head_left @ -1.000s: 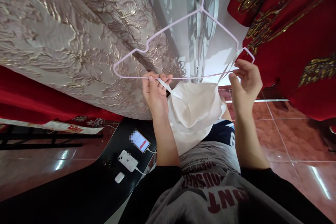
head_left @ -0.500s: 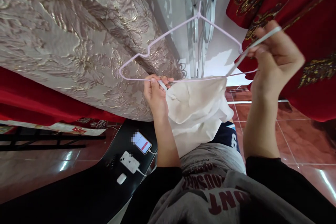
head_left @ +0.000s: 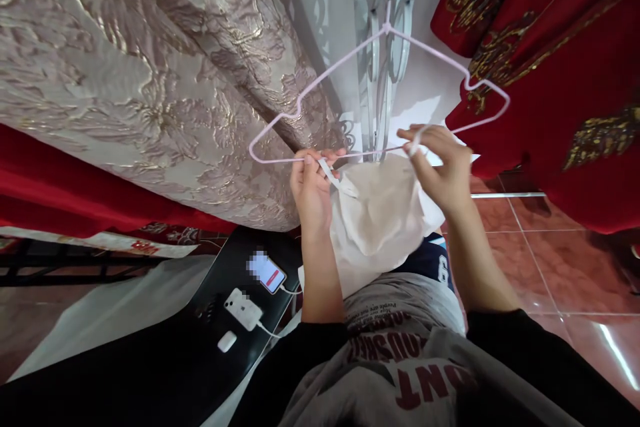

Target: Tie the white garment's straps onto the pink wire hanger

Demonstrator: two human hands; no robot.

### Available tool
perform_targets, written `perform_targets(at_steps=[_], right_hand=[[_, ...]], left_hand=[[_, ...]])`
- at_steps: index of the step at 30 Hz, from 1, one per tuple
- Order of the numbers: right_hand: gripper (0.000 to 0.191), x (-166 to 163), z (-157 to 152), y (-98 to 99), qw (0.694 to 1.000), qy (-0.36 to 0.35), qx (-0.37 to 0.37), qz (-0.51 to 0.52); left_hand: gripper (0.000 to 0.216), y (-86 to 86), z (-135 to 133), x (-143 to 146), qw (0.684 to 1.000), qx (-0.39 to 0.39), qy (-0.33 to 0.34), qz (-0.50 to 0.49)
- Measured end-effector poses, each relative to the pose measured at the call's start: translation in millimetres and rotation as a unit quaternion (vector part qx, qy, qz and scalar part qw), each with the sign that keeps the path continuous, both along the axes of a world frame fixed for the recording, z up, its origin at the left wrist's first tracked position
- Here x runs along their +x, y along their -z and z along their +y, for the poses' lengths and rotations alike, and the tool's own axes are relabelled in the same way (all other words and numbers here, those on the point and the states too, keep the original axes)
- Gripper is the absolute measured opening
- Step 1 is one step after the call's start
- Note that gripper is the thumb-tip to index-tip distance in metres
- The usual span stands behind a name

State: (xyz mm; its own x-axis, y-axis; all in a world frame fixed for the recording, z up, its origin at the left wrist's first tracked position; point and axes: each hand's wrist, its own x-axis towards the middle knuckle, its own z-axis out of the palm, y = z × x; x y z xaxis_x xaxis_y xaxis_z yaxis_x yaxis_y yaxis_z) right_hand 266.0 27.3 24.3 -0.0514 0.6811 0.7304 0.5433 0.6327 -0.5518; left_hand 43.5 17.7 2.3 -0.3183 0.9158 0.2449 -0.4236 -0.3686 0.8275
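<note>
below the pink hanger (head_left: 387, 28), a grey shirt (head_left: 395, 355) partly reads "ont", inverted.

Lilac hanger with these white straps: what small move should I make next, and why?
I'd probably guide the white strap in your right hand up to the right notch of the lilac hanger: that notch looks bare, the strap sits near the bottom bar, and your left hand grips that bar.

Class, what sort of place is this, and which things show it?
Possibly a fabric or clothing shop: patterned fabric and red cloth with gold sequins hang around a pink hanger.
</note>
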Motion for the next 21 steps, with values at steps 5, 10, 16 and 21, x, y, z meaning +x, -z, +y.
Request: perform_targets(at_steps=[5, 10, 16, 21], right_hand=[[0.035, -2, 6, 0.0, 0.996, -0.002, -0.072, -0.044], [0.029, 11, 2, 0.3, 0.998, 0.006, -0.053, -0.029], [0.030, 10, 0, -2.4, 0.998, -0.007, -0.055, -0.043], [0.034, 3, -2, 3.4, 0.997, -0.002, -0.056, -0.053]], left_hand=[[0.033, 15.8, -4, -20, 0.993, 0.020, -0.098, 0.062], [0.035, 17.8, 3, -62, 0.935, 0.108, -0.309, 0.135], [0.047, -24.7, 12, -83, 0.933, 0.151, -0.241, 0.219], [0.041, -63.8, 29, -74, 0.920, 0.155, -0.121, 0.338]])
